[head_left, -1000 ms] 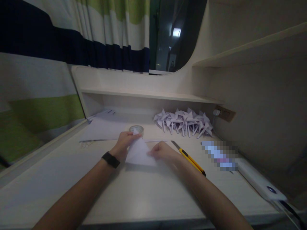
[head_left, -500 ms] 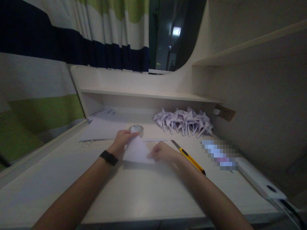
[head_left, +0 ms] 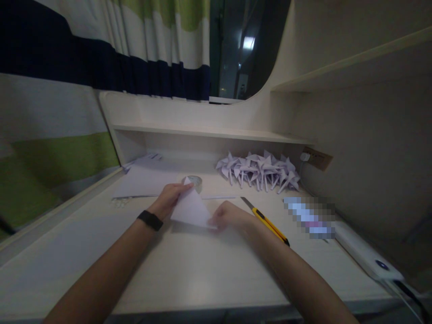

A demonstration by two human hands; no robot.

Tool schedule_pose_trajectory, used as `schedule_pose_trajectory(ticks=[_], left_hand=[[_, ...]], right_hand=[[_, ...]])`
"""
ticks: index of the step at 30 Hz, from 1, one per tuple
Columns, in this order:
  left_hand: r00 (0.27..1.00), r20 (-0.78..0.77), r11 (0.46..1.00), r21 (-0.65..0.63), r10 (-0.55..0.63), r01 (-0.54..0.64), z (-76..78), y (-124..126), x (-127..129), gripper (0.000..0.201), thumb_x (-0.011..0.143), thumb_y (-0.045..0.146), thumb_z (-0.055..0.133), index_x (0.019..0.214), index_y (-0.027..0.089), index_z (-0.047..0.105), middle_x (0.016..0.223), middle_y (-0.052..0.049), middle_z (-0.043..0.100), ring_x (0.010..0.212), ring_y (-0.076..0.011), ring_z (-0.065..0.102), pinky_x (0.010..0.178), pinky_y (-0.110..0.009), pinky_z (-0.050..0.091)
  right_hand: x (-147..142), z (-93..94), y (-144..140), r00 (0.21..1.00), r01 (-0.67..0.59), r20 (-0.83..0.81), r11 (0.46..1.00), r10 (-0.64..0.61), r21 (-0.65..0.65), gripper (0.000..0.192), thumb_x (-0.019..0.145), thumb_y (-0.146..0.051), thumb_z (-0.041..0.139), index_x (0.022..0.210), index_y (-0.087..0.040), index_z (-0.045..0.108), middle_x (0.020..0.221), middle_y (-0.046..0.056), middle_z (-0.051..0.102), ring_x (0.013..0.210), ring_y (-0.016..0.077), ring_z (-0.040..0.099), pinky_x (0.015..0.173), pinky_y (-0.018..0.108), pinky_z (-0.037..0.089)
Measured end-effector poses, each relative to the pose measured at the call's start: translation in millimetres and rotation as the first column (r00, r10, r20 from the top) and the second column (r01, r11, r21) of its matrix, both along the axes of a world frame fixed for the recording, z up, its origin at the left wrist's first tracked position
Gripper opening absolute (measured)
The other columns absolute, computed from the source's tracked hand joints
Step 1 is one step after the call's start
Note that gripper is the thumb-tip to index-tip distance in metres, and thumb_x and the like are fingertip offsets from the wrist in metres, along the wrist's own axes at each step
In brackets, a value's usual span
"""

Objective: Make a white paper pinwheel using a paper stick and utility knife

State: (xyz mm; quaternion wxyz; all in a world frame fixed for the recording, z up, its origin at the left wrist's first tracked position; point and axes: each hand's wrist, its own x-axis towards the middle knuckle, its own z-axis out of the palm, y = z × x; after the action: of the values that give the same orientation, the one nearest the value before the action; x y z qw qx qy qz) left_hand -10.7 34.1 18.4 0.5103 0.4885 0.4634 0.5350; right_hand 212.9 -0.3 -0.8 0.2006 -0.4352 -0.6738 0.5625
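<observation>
A white piece of paper [head_left: 191, 209], folded to a triangular shape, is held between my two hands just over the desk. My left hand [head_left: 172, 198] pinches it near its upper corner, thumb on top. At the lower right corner, the fingers of my right hand [head_left: 227, 215] are closed on the paper's edge, slightly blurred. Behind the paper lies a roll of clear tape [head_left: 196, 182], partly covered. A thin white paper stick [head_left: 219, 197] rests on the desk beyond my right hand. To the right lies a yellow utility knife [head_left: 270, 225] with its blade out.
Several white paper pinwheels [head_left: 258, 168] are heaped at the back under the shelf [head_left: 209, 132]. A stack of white paper [head_left: 145, 180] lies back left, with small white bits [head_left: 121, 202] before it. A blurred-out phone-like item [head_left: 308, 218] and a white power strip [head_left: 366, 252] lie right.
Both hands and the paper have shifted very slightly; the left wrist has moved a little to the left. The grip on the paper is the same.
</observation>
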Motion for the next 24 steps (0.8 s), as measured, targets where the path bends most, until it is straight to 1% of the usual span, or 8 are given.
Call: schedule_pose_trajectory(ticks=[5, 9, 13, 16, 18, 19, 21, 24], left_hand=[[0.998, -0.058, 0.999, -0.044, -0.014, 0.012, -3.6, 5, -7, 0.032, 0.058, 0.037, 0.081, 0.059, 0.012, 0.061, 0.049, -0.006, 0.058, 0.042, -0.0148, 0.05, 0.04, -0.025, 0.033], [0.996, -0.074, 0.999, -0.012, 0.044, -0.045, -3.2, 9, -7, 0.032, 0.056, 0.036, 0.082, 0.059, 0.013, 0.06, 0.048, -0.004, 0.057, 0.042, -0.0139, 0.049, 0.041, -0.025, 0.032], [0.986, -0.096, 0.991, 0.006, 0.136, -0.136, 6.8, 4, -5, 0.032, 0.054, 0.034, 0.083, 0.056, 0.014, 0.057, 0.046, -0.001, 0.054, 0.04, -0.0116, 0.045, 0.039, -0.023, 0.029], [0.967, -0.022, 0.967, 0.037, 0.254, -0.254, 16.5, 1, -17, 0.034, 0.053, 0.035, 0.083, 0.056, 0.015, 0.055, 0.048, 0.002, 0.054, 0.041, -0.0107, 0.045, 0.04, -0.023, 0.031], [0.962, 0.065, 0.964, 0.018, 0.264, -0.265, 19.7, 3, -27, 0.036, 0.051, 0.034, 0.085, 0.06, 0.014, 0.056, 0.053, 0.0, 0.058, 0.045, -0.0123, 0.05, 0.044, -0.024, 0.038], [0.963, 0.096, 0.968, 0.003, 0.251, -0.252, 19.7, 4, -31, 0.037, 0.049, 0.034, 0.085, 0.061, 0.014, 0.057, 0.056, -0.001, 0.06, 0.047, -0.0133, 0.053, 0.046, -0.025, 0.04], [0.971, 0.116, 0.978, -0.009, 0.21, -0.211, 17.3, 7, -33, 0.038, 0.048, 0.035, 0.086, 0.063, 0.013, 0.058, 0.059, -0.003, 0.063, 0.05, -0.0146, 0.056, 0.048, -0.026, 0.043], [0.987, 0.058, 0.988, 0.012, 0.15, -0.151, 10.1, 7, -22, 0.037, 0.054, 0.038, 0.084, 0.066, 0.012, 0.062, 0.059, -0.003, 0.063, 0.048, -0.0137, 0.055, 0.046, -0.024, 0.04]], right_hand=[[2, 2.5, 0, 1.0, 0.001, -0.03, 1.0, -0.001, -0.015, 0.031, 0.062, -0.039, 0.081, 0.066, -0.009, 0.073, 0.059, 0.006, 0.07, 0.052, 0.0125, 0.063, 0.052, 0.021, 0.049], [0, 11.3, -4, 0.998, 0.022, -0.058, 1.0, -0.022, -0.005, 0.03, 0.065, -0.039, 0.079, 0.066, -0.009, 0.074, 0.059, 0.006, 0.07, 0.052, 0.0117, 0.063, 0.053, 0.021, 0.05], [3, 14.7, -5, 0.999, 0.034, -0.023, 0.999, -0.035, -0.036, 0.022, 0.062, -0.031, 0.08, 0.061, -0.01, 0.072, 0.058, 0.006, 0.07, 0.051, 0.0125, 0.063, 0.054, 0.022, 0.051], [10, 13.4, 0, 0.998, -0.044, 0.048, 0.995, 0.048, -0.086, 0.017, 0.054, -0.023, 0.081, 0.057, -0.01, 0.07, 0.055, 0.005, 0.069, 0.052, 0.0138, 0.065, 0.054, 0.023, 0.052], [19, 13.5, 6, 0.995, -0.054, 0.077, 0.996, 0.06, -0.077, 0.017, 0.053, -0.023, 0.08, 0.058, -0.01, 0.07, 0.055, 0.005, 0.068, 0.052, 0.0141, 0.065, 0.054, 0.023, 0.051], [23, 14.2, 9, 0.996, -0.029, 0.077, 0.998, 0.033, -0.053, 0.018, 0.053, -0.024, 0.08, 0.059, -0.01, 0.07, 0.056, 0.005, 0.069, 0.053, 0.0143, 0.065, 0.054, 0.023, 0.05], [31, 15.9, 16, 0.994, 0.096, 0.04, 0.995, -0.097, 0.025, 0.021, 0.056, -0.028, 0.08, 0.061, -0.009, 0.071, 0.058, 0.007, 0.069, 0.054, 0.0139, 0.064, 0.054, 0.023, 0.049], [33, 15.1, 23, 0.949, 0.308, -0.11, 0.941, -0.294, 0.142, 0.029, 0.064, -0.038, 0.077, 0.068, -0.009, 0.073, 0.067, 0.009, 0.071, 0.058, 0.0122, 0.064, 0.056, 0.022, 0.047]])
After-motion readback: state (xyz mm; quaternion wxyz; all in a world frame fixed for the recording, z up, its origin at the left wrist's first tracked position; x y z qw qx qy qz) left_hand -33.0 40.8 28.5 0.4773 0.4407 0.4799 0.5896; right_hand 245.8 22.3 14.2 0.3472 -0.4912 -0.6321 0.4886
